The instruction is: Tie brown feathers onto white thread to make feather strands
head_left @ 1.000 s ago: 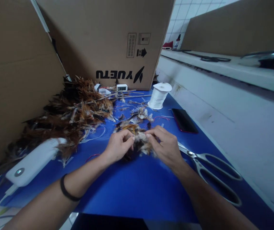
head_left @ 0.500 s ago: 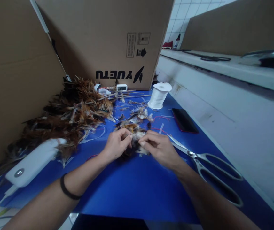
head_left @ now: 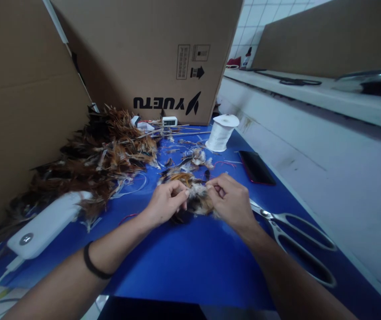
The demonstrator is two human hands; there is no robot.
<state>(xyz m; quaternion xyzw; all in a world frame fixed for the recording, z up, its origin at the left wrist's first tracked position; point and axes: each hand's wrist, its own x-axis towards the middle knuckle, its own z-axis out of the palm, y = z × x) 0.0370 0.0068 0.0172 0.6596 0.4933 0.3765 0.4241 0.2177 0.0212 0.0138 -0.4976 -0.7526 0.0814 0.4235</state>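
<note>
Both my hands are over a small clump of brown, black and white feathers (head_left: 198, 198) on the blue table. My left hand (head_left: 168, 201) pinches thumb to forefinger at the clump's left side; what sits in the pinch is too small to make out. On the other side my right hand (head_left: 232, 202) is closed, its fingertips touching the pale fluff; whatever it holds is hidden. Silver scissors (head_left: 272, 218) lie beside my right forearm, their blade tips covered by the hand. Loose pale feathers (head_left: 195, 158) lie just beyond the clump.
A long pile of brown feathers (head_left: 110, 146) fills the left side. A white power bank (head_left: 45, 226) with a cable lies before it. A white ribbon spool (head_left: 222, 133) and a dark phone (head_left: 256, 167) are at right. A cardboard box (head_left: 126, 53) stands behind.
My right hand has shifted right and slightly up, away from my left, widening the gap between them over the feathers. It now covers the scissors' tips. My left hand moved slightly right.
</note>
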